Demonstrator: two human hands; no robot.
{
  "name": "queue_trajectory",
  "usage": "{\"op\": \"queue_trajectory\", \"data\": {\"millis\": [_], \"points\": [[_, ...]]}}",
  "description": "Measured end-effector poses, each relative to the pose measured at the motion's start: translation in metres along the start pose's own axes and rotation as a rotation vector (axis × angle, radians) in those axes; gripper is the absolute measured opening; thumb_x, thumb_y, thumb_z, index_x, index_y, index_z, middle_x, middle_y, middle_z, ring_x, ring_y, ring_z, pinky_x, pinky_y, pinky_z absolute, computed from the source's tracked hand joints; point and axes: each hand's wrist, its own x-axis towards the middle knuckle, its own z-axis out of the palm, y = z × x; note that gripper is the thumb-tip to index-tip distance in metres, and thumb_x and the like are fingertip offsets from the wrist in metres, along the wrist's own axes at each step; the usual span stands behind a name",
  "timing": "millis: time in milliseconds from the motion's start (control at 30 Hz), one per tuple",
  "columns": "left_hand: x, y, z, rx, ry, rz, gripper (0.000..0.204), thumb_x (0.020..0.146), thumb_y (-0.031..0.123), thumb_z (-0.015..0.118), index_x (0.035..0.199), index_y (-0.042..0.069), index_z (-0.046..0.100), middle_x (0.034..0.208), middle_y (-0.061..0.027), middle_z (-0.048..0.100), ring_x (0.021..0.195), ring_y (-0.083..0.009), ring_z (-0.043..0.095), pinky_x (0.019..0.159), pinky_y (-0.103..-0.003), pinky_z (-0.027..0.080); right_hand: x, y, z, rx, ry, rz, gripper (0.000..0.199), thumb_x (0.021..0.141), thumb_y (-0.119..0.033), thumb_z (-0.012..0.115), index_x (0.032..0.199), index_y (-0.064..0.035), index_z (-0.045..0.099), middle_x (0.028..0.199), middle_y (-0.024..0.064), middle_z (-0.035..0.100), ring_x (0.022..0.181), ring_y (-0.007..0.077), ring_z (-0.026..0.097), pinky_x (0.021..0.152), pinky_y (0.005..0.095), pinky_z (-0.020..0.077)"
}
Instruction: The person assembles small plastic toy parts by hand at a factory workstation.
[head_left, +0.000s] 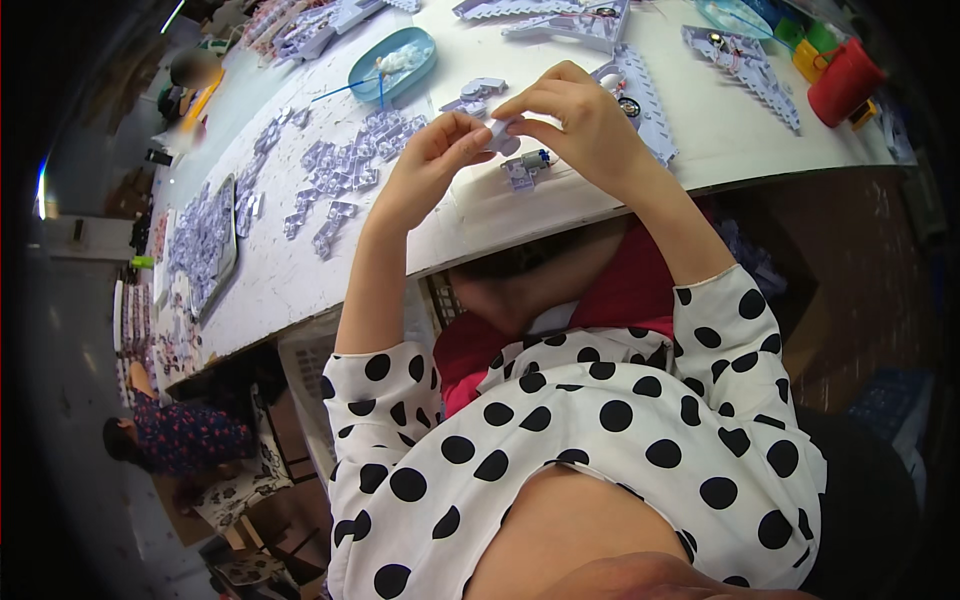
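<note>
Over the near edge of the white table, my left hand (432, 165) and my right hand (578, 115) meet with pinched fingers on a small pale lavender plastic part (504, 140). Its far side is partly covered by my fingertips. Just below it on the table lies a small cylindrical motor (535, 159) with a blue end, against another lavender piece (521, 179). Several loose lavender parts (345, 160) are spread left of my left hand. Beyond my hands lies one more lavender piece (482, 88).
A light blue dish (428, 72) holds white paste and a thin blue stick. Long toothed lavender panels (643, 105) with wiring lie beyond and right of my hands. A red container (845, 82) stands far right, a filled tray (222, 262) at left. Other people (190, 437) are at the left.
</note>
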Motion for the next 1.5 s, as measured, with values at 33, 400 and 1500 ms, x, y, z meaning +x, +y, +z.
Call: {"op": "queue_trajectory", "data": {"millis": [33,400,1500], "points": [[0.001,0.0,0.004,0.0,-0.003,-0.001,0.024,0.103,0.018,0.062,0.116,-0.003,0.061,0.11,-0.0082,0.067,0.106,-0.0156,0.065,0.101,-0.034,0.053,0.0,0.0,-0.001,0.042,-0.01,0.078,0.02,0.083,-0.017,0.08,0.102,-0.011,0.078,0.095,0.0015,0.074,0.096,0.0204,0.061,0.083,0.0332,0.0512],[-0.017,0.013,0.046,0.925,0.383,0.522,0.05,0.081,0.008,0.082,0.129,0.011,0.068,0.122,-0.0133,0.07,0.109,-0.0258,0.07,0.09,-0.036,0.059,0.002,-0.021,-0.007,0.325,-0.009,0.576,0.022,0.09,-0.023,0.075,0.107,-0.0094,0.078,0.092,0.005,0.075,0.078,0.0113,0.063,0.074,0.0262,0.0502],[-0.041,-0.03,0.045,0.29,0.223,0.114,0.05,0.088,-0.006,0.074,0.135,-0.004,0.06,0.135,-0.0117,0.063,0.126,-0.0175,0.057,0.111,-0.034,0.044,-0.051,-0.013,0.007,-0.449,-0.024,0.138,0.008,0.077,-0.016,0.075,0.078,-0.0091,0.073,0.081,0.0019,0.071,0.101,0.0211,0.06,0.096,0.0354,0.0436]]}}
